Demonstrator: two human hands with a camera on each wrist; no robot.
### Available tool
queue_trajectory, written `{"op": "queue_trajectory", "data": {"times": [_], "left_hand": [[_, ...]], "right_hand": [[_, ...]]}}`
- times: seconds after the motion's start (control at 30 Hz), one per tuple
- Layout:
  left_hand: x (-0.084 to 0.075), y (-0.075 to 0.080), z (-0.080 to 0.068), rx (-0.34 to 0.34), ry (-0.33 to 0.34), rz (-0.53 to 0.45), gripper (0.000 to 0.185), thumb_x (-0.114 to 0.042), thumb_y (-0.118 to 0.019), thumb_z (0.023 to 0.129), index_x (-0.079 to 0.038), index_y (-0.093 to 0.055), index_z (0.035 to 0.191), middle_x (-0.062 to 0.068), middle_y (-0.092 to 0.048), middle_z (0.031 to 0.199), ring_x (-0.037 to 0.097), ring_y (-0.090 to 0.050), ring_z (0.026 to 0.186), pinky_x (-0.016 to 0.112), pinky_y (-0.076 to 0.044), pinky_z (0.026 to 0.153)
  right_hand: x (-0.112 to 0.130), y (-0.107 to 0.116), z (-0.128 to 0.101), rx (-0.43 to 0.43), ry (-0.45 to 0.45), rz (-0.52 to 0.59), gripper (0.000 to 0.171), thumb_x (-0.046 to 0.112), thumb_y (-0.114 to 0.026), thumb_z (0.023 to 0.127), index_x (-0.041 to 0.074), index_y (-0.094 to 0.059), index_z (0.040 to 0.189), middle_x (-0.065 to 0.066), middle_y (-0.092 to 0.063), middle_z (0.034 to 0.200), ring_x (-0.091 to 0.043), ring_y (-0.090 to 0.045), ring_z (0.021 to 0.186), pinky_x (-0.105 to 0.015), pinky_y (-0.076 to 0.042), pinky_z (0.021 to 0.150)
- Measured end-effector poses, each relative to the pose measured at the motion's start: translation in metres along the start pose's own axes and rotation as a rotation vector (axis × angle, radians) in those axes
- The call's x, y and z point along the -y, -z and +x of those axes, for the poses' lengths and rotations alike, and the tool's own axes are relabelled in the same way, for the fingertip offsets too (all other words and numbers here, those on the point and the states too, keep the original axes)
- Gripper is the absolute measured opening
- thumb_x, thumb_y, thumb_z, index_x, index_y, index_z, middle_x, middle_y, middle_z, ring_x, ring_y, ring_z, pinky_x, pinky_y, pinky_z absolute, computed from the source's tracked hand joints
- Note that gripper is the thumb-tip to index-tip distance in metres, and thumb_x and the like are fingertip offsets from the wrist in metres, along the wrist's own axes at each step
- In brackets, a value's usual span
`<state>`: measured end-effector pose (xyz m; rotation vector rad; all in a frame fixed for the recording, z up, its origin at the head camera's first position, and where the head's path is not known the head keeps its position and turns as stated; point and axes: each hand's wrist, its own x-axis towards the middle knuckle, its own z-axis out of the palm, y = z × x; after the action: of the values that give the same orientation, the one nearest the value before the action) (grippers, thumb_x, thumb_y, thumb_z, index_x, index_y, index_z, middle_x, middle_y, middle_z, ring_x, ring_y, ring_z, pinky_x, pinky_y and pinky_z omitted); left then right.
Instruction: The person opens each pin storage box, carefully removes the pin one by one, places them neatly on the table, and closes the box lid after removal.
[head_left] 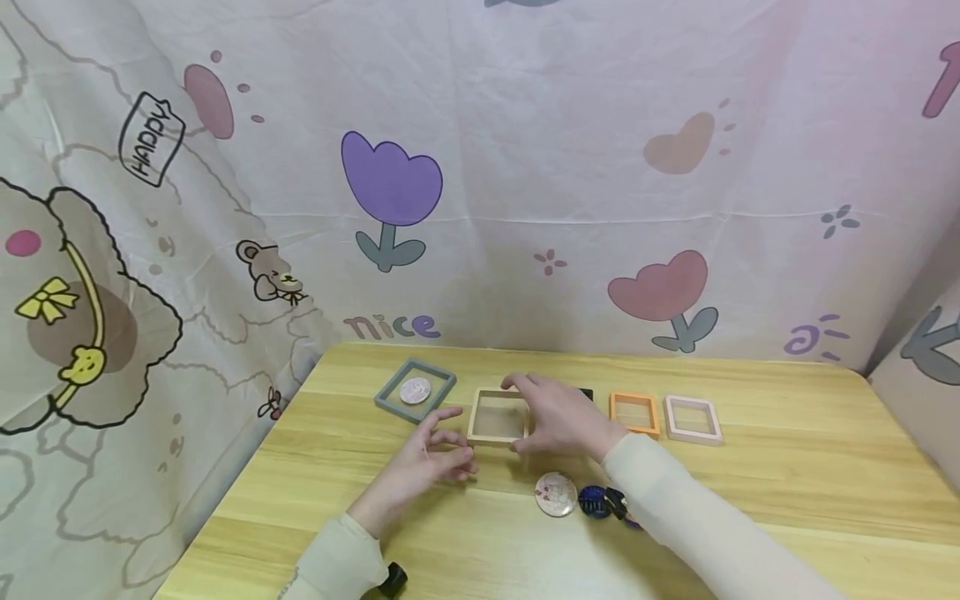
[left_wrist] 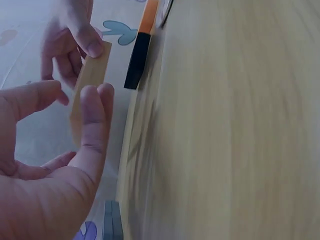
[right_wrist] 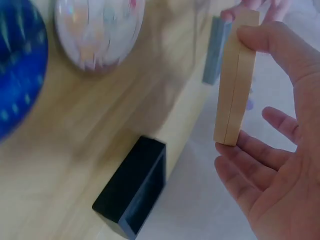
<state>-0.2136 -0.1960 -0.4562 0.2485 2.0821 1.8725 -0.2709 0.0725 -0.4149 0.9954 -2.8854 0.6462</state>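
A: What lies nearest on the tabletop (head_left: 750, 492)?

B: A small black thing (head_left: 393, 578) by the left sleeve at the near edge. A little further in, a pale round badge (head_left: 556, 493) with a dark blue badge (head_left: 595, 502) just beside it, both close under the right forearm.

A: And the hands?

B: The left hand (head_left: 423, 467) hovers just left of the beige frame (head_left: 498, 416), fingers loosely spread and holding nothing; in the left wrist view its fingertips sit close to the frame's edge, though I cannot tell whether they touch. The right hand (head_left: 558, 417) has the frame in its grip: thumb on one edge, fingers curled to the opposite edge, as the right wrist view shows.

A: Where is that frame?

B: Mid-tabletop, between the two hands, its right side under the right hand.

A: What is beyond?

B: To the left, a grey frame (head_left: 416, 389) with a pale round badge (head_left: 415, 389) inside. Behind the right hand a black frame (head_left: 586, 394) peeks out. Further right stand an orange frame (head_left: 634, 413) and a pink frame (head_left: 693, 418), side by side. Behind everything hangs a cloth backdrop (head_left: 525, 167) printed with tulips and bears.
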Motion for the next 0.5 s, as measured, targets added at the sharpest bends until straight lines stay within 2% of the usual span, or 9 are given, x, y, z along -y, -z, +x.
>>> {"op": "queue_trajectory", "data": {"times": [0.13,0.23,0.37,0.5], "left_hand": [[0.001,0.008,0.000,-0.004,-0.014,0.070,0.078,-0.011,-0.072,0.101,-0.004,-0.027,0.165,0.032,-0.055,0.139,0.028,-0.077,0.104,0.039,-0.067,0.095],[0.000,0.016,0.001,-0.014,-0.039,0.124,0.076,-0.011,-0.072,0.101,0.001,-0.028,0.163,0.034,-0.055,0.139,0.030,-0.077,0.103,0.042,-0.067,0.093],[-0.004,0.028,0.000,-0.059,-0.061,0.175,0.074,-0.010,-0.073,0.100,0.005,-0.031,0.160,0.035,-0.055,0.137,0.031,-0.077,0.100,0.041,-0.068,0.085],[-0.008,0.039,0.000,-0.124,-0.046,0.191,0.073,-0.008,-0.074,0.098,0.003,-0.036,0.159,0.033,-0.057,0.137,0.032,-0.076,0.099,0.039,-0.068,0.081]], "right_hand": [[-0.009,-0.004,0.011,0.021,-0.037,0.004,0.087,0.038,-0.097,0.076,0.019,-0.053,0.148,-0.009,-0.070,0.133,-0.020,-0.068,0.097,-0.044,-0.063,0.093],[-0.012,-0.007,0.017,0.044,-0.050,0.017,0.086,0.036,-0.097,0.076,0.017,-0.053,0.148,-0.012,-0.070,0.135,-0.023,-0.069,0.099,-0.047,-0.063,0.098],[-0.015,-0.012,0.023,0.074,-0.064,0.031,0.087,0.035,-0.097,0.077,0.015,-0.052,0.148,-0.015,-0.068,0.139,-0.027,-0.070,0.106,-0.050,-0.061,0.103],[-0.017,-0.014,0.027,0.096,-0.080,0.024,0.087,0.035,-0.097,0.078,0.014,-0.051,0.149,-0.016,-0.068,0.138,-0.028,-0.071,0.108,-0.050,-0.062,0.103]]}}
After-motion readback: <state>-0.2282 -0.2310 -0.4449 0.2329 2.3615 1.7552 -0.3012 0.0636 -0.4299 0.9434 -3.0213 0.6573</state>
